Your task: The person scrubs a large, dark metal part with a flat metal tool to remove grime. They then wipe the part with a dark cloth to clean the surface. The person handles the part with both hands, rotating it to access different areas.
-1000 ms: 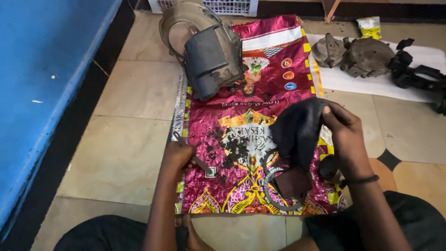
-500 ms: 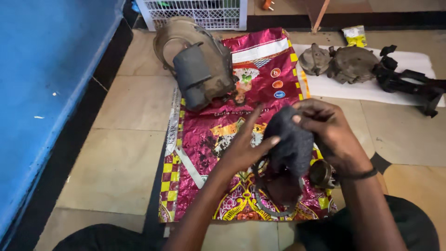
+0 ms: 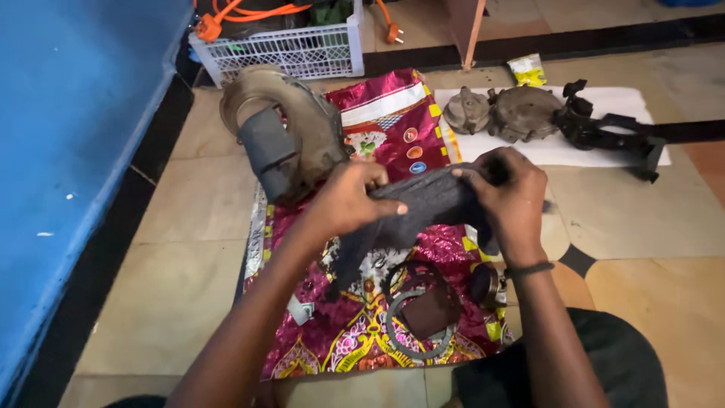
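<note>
The dark grey cloth (image 3: 430, 202) is stretched between your two hands, held up above the shiny magenta printed sheet (image 3: 393, 128) that covers the floor in front of you. Your left hand (image 3: 349, 198) grips its near end: the fingers (image 3: 381, 208) curl over the top edge and close down on the fabric, with a loose tail of cloth hanging below them toward the sheet. Your right hand (image 3: 512, 195) grips the far end, fingers closed around a bunched fold so that the cloth disappears into the fist; a dark band sits on that wrist.

Directly under the cloth, on the sheet, lies a metal ring (image 3: 417, 317) around a dark brown flat piece, and just to its right, near your right forearm, a small round dark part (image 3: 483, 283). Beyond your left hand, a large dusty curved housing (image 3: 291, 136) with a grey block on its front rests on the upper left corner of the sheet.

To the right, well apart from the cloth, a white sheet (image 3: 627, 102) on the tiled floor carries two grimy round metal parts (image 3: 498, 112) and a black bracket (image 3: 604, 132), with a small yellow packet (image 3: 527, 69) just behind them. At the top stands a white plastic basket (image 3: 279, 51) holding orange cable. A blue surface (image 3: 68, 136) runs along your left side.
</note>
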